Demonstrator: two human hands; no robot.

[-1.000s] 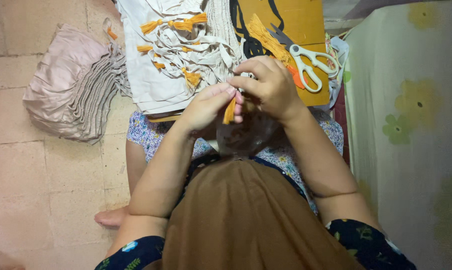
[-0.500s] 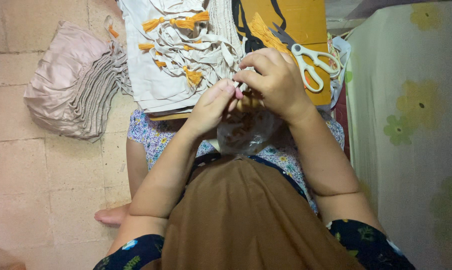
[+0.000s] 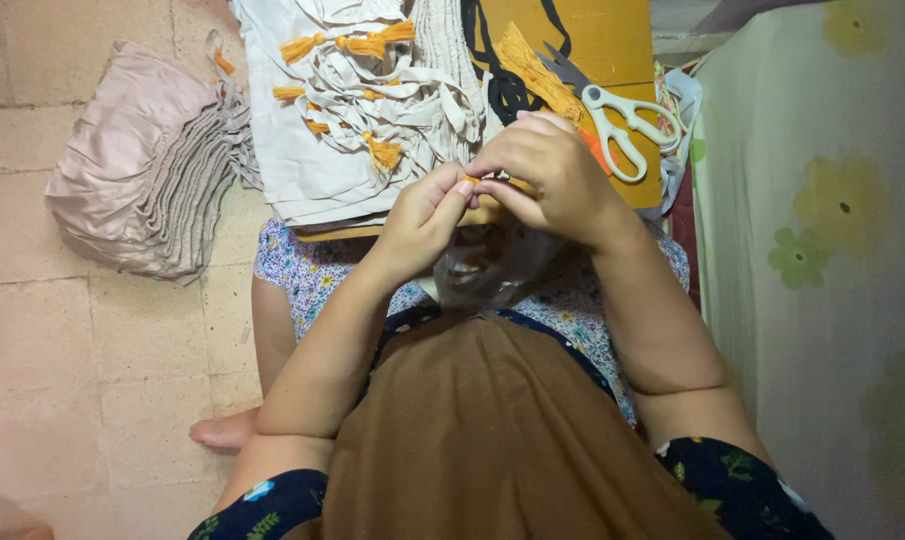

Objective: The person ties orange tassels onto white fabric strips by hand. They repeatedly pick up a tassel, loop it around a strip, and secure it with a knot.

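My left hand (image 3: 422, 220) and my right hand (image 3: 552, 175) meet above my lap, fingertips pinched together on a small orange tassel piece (image 3: 475, 181), mostly hidden by my fingers. A clear plastic bag (image 3: 492, 265) lies crumpled on my lap just below the hands. Beyond the hands, a stack of cream cloth bags (image 3: 347, 110) with orange tassels (image 3: 372, 45) on their drawstrings rests on a board.
White-handled scissors (image 3: 622, 125) and a bundle of orange thread (image 3: 537, 70) lie on a yellow board (image 3: 612, 40) at the upper right. A pile of pinkish folded fabric (image 3: 142, 180) sits on the tiled floor at left. A floral mattress (image 3: 822, 250) borders the right.
Both hands have shifted slightly upward and closer together. The orange piece, clearly visible between the fingers a second ago, is now mostly covered by the fingertips.
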